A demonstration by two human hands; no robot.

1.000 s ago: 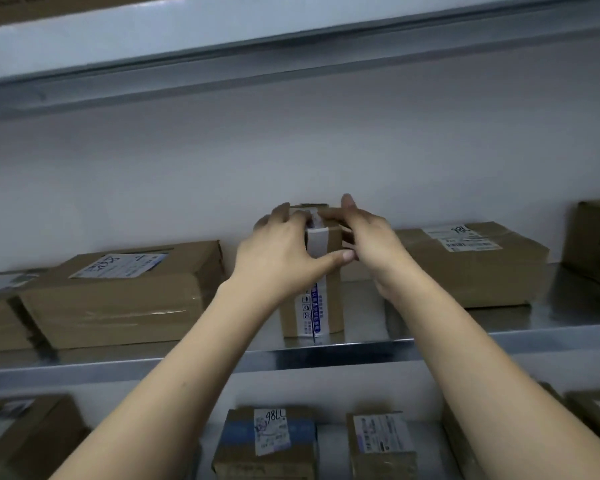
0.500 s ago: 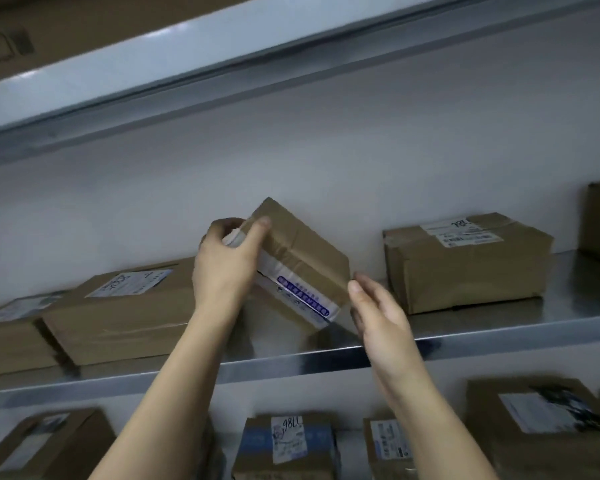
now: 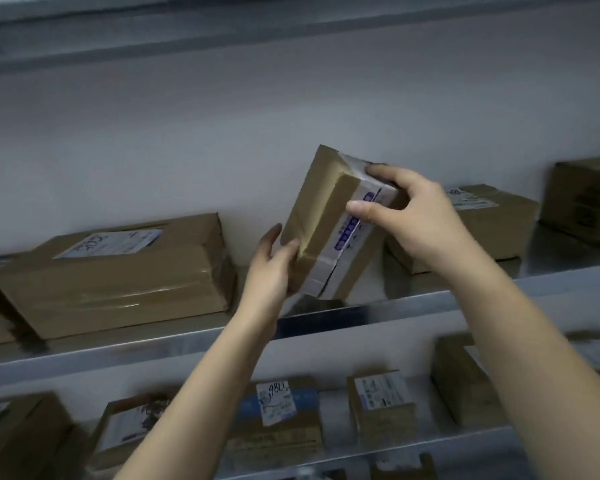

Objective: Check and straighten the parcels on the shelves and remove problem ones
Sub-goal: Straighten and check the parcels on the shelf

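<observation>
Small taped parcel [image 3: 329,220] held tilted just above metal shelf [image 3: 413,306], btwn bigger boxes. Right hand [image 3: 420,216] pinches its top end w/ thumb + fingers; left hand [image 3: 271,268] grips bottom corner.

Left hand [image 3: 271,268], right hand [image 3: 420,216]: bare, slender fingers, nails short and plain. Left forearm [image 3: 201,393] bare, leaves frame at 7 o'clock. Right forearm [image 3: 534,341] bare, broader in view, leaves frame at 4 o'clock. Blur softens finer detail.
</observation>
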